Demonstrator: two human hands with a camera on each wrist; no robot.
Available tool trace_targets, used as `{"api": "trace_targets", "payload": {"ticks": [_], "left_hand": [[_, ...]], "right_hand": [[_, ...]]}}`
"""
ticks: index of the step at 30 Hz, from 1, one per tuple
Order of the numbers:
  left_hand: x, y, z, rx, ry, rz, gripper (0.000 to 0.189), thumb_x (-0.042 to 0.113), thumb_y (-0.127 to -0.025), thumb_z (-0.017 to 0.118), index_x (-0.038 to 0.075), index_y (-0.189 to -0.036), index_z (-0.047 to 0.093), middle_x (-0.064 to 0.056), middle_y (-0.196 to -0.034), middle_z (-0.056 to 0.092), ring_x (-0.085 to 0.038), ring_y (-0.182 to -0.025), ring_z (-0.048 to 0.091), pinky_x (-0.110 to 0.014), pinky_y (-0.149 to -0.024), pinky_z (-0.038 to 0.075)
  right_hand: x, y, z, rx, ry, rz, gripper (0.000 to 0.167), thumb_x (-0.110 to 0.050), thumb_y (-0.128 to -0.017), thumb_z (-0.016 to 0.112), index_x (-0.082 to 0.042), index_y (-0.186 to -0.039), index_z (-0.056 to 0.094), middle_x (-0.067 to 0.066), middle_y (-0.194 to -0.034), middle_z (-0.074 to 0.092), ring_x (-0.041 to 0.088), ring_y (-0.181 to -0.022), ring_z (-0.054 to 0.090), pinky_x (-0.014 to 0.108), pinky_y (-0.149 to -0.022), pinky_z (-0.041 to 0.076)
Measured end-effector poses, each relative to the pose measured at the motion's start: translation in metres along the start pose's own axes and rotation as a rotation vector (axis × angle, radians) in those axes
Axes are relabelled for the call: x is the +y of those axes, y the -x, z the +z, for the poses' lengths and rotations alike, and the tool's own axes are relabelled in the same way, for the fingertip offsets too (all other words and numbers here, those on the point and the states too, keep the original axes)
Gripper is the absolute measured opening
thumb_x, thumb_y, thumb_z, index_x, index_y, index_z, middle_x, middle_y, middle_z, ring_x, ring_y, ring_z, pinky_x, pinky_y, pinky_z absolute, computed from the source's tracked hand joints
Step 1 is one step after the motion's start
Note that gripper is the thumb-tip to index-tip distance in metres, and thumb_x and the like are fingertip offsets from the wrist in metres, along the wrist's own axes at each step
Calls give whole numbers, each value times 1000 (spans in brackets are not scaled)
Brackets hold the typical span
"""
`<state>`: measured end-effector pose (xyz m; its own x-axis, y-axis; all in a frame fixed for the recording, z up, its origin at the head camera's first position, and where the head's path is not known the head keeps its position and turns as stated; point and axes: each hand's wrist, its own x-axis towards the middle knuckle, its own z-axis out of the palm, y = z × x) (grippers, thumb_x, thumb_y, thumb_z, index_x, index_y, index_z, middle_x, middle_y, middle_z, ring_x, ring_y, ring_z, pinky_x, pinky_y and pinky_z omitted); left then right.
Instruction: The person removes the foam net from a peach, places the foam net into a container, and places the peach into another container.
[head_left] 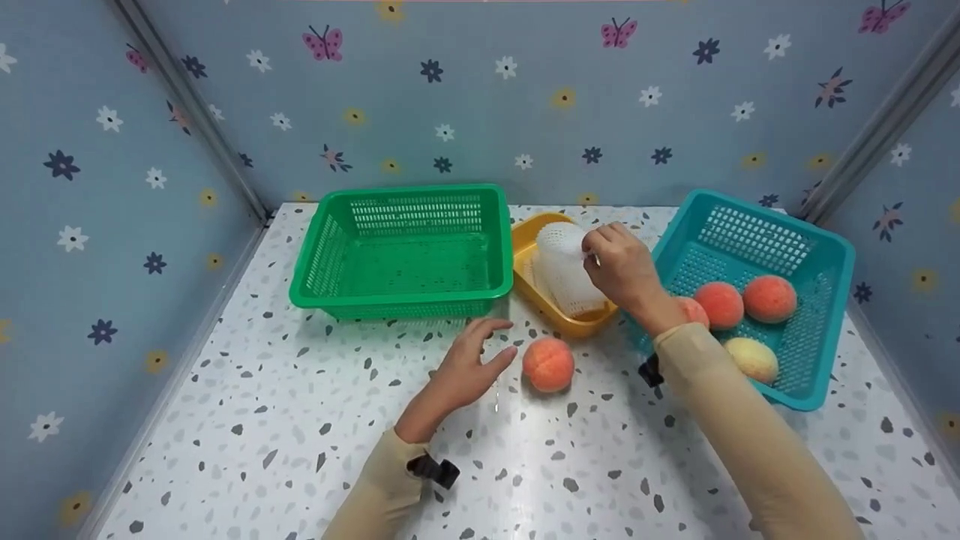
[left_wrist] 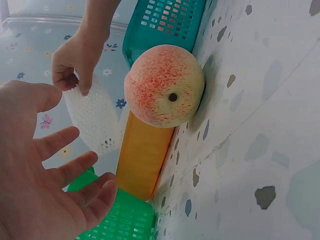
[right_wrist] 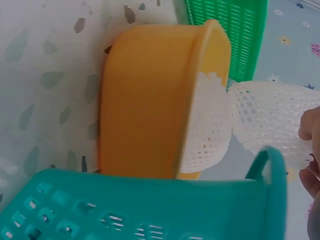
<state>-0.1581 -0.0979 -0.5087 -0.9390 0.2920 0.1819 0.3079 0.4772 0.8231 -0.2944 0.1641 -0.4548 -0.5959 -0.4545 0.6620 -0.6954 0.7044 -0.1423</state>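
My right hand (head_left: 622,266) pinches the edge of a white foam fruit net (right_wrist: 265,110) and holds it above a yellow basin (head_left: 581,327). More white foam netting (right_wrist: 207,125) lies inside that basin. My left hand (head_left: 466,367) is just left of a single reddish peach (head_left: 548,365) on the table, fingers spread and not touching it. In the left wrist view the peach shows its pale underside and a small dark spot.
A green basket (head_left: 401,300) with slotted walls stands on the left, with no fruit visible in it. The teal basket (head_left: 825,337) at right holds several peaches (head_left: 770,298), one of them pale yellow. Patterned walls (head_left: 480,97) enclose the speckled table (head_left: 262,450).
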Motion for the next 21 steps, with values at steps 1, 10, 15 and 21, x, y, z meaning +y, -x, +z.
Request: {"api": "trace_targets", "payload": {"ticks": [1,10,15,21], "left_hand": [[0,0,1,0,2,4,43,34,-97,60,13,-134,53,-3,-132,50,-28,-125,46,-44,-95,44],[1,-3,3,-9,-1,15,42,34,-97,60,13,-133,54,-3,-132,50,-19,-127,44,-42,-104,37],[-2,-7,4,-12,20,19,41,31,-97,60,9,-132,54,-6,-132,51,-26,-126,45,-46,-103,38],[-4,-12,5,-18,58,-17,40,27,-98,59,8,-132,54,-8,-131,51,-36,-123,45,-52,-100,39]], "right_hand": [[0,2,1,-21,-4,4,14,7,-81,69,-2,-88,64,12,-88,66,27,-83,58,39,-77,55],[-5,9,4,-327,34,78,54,3,-86,67,-12,-136,54,15,-113,62,32,-100,60,44,-86,53],[-8,9,9,-529,83,87,51,0,-84,71,-15,-132,60,12,-101,56,25,-85,53,35,-76,54],[-12,11,16,-708,48,177,47,-15,-87,73,-16,-133,61,11,-103,59,24,-84,56,33,-76,54]]}}
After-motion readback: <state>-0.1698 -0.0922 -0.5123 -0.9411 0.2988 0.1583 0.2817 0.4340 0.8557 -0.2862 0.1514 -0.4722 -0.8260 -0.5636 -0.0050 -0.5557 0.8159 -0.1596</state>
